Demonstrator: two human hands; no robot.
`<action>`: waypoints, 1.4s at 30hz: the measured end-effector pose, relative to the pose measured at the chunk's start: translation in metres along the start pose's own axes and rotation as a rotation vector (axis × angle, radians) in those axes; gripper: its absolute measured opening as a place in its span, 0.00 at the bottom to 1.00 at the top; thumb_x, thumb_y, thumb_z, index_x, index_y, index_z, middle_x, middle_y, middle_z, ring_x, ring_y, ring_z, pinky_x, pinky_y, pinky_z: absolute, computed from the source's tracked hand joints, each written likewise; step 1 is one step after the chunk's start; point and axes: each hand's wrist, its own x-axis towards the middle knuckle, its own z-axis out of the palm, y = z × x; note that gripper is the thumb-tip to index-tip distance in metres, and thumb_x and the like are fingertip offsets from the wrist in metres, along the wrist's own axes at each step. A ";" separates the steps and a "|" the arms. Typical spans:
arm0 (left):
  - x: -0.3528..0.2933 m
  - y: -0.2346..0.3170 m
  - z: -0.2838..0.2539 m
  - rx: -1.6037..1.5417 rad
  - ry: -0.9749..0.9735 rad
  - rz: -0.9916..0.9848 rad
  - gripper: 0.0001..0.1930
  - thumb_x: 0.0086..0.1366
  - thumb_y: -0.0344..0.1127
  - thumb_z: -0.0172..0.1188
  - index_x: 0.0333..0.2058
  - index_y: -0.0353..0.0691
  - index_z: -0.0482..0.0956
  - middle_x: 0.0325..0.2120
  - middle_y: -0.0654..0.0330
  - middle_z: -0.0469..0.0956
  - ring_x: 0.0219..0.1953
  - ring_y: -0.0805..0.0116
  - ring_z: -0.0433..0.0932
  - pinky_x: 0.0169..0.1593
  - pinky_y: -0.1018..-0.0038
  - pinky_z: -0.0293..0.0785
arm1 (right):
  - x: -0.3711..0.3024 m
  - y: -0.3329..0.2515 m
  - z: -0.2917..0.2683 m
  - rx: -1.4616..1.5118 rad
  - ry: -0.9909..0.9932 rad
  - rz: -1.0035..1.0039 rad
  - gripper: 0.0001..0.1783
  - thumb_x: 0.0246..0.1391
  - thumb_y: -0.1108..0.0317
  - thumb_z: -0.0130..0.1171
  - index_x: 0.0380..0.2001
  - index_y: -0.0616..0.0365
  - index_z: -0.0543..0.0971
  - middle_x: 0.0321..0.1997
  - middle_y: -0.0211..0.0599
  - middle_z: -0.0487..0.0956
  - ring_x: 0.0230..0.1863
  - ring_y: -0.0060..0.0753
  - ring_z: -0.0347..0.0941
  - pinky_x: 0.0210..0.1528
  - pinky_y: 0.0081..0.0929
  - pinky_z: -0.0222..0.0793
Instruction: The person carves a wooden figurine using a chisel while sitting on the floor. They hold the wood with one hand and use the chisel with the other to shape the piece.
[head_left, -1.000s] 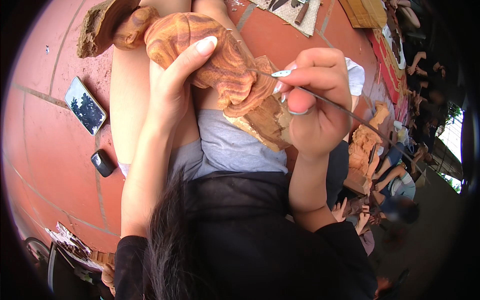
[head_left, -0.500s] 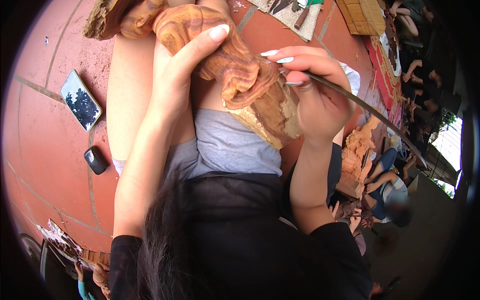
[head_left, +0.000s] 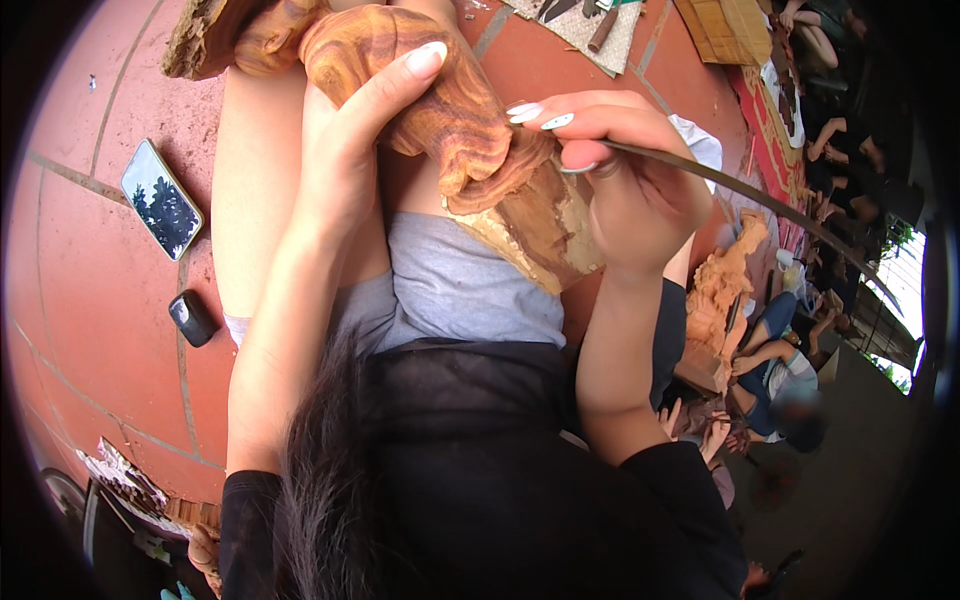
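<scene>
Evidently, in the head view, a detail step on a carved wooden figure (head_left: 405, 85) is in hand, to judge by the fine tool brought up to its banded folds. The figure is held aslant over the lap, above grey shorts (head_left: 470, 285), with its smooth, striped body toward the upper left and its pale, rough-cut block end (head_left: 540, 230) toward the right hand (head_left: 645, 190). The body is gripped by the left hand (head_left: 345, 150), the thumb laid along the top and the fingers hidden underneath. A slim dark metal tool (head_left: 745, 190) is pinched between the right thumb and fingers, its long shank trailing out to the right; the working end is covered by the fingertips beside the fold, so whether it touches the wood cannot be told. The hands are apart, each clamped on its own piece. For the next move, a firm left hold and a short, controlled stroke along the crease seem to be called for, with the tip guided clear of the left thumb. On the tiled floor (head_left: 110, 310), a phone (head_left: 160, 198) and a small black case (head_left: 192, 318) are set to the left, and a wooden-handled tool (head_left: 603, 30) is laid on a pale mat (head_left: 570, 45) ahead. A second carving (head_left: 715, 290) is seen at the right.
</scene>
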 end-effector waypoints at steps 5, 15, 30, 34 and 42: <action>0.000 -0.001 0.000 0.005 -0.026 0.001 0.12 0.61 0.37 0.62 0.37 0.33 0.77 0.30 0.61 0.79 0.33 0.75 0.78 0.41 0.79 0.73 | 0.001 0.005 -0.003 0.059 -0.017 -0.015 0.10 0.48 0.92 0.54 0.33 0.72 0.78 0.35 0.47 0.81 0.35 0.33 0.79 0.35 0.20 0.76; -0.002 -0.006 0.002 -0.097 -0.024 -0.027 0.13 0.62 0.36 0.61 0.40 0.33 0.76 0.34 0.60 0.79 0.37 0.74 0.78 0.44 0.76 0.73 | 0.001 0.003 -0.007 0.176 -0.013 0.059 0.07 0.49 0.89 0.57 0.33 0.71 0.77 0.33 0.45 0.81 0.35 0.32 0.79 0.36 0.20 0.76; -0.014 -0.022 -0.021 0.019 -0.139 -0.056 0.32 0.64 0.50 0.55 0.57 0.29 0.63 0.52 0.38 0.72 0.55 0.40 0.72 0.61 0.49 0.67 | -0.012 -0.005 -0.005 0.042 -0.025 -0.022 0.05 0.49 0.81 0.62 0.32 0.69 0.79 0.32 0.44 0.82 0.32 0.28 0.78 0.34 0.19 0.74; -0.018 -0.020 -0.022 -0.061 -0.151 -0.071 0.36 0.60 0.53 0.59 0.57 0.29 0.64 0.52 0.38 0.71 0.55 0.37 0.71 0.60 0.47 0.66 | -0.021 -0.011 -0.004 0.128 -0.009 0.005 0.06 0.49 0.83 0.62 0.32 0.69 0.79 0.31 0.43 0.82 0.31 0.30 0.78 0.35 0.21 0.75; -0.022 -0.012 -0.016 -0.207 -0.187 -0.128 0.40 0.55 0.56 0.64 0.57 0.29 0.64 0.53 0.37 0.70 0.55 0.34 0.70 0.60 0.46 0.67 | -0.016 -0.025 -0.003 0.009 -0.065 -0.014 0.06 0.48 0.78 0.64 0.31 0.67 0.80 0.31 0.44 0.83 0.32 0.33 0.79 0.35 0.23 0.76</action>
